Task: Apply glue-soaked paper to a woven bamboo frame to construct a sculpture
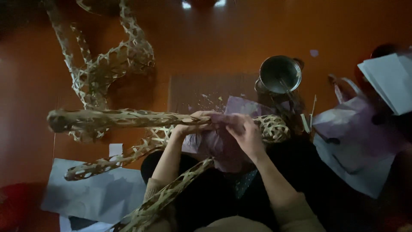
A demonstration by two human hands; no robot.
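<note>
A long woven bamboo lattice frame (pixel 128 118) lies across my lap, with several branching arms running left and down. My left hand (pixel 193 124) grips the frame's horizontal arm near its middle. My right hand (pixel 244 131) presses a sheet of pale purple tissue paper (pixel 221 144) against the frame, next to the rounded woven end (pixel 274 128). The paper drapes down over my knees under both hands.
A metal pot (pixel 280 74) with a stick or brush in it stands on the orange floor beyond my hands. More purple and white paper sheets (pixel 356 129) lie to the right, white sheets (pixel 92 193) at lower left. Another woven frame piece (pixel 107 60) sits at upper left.
</note>
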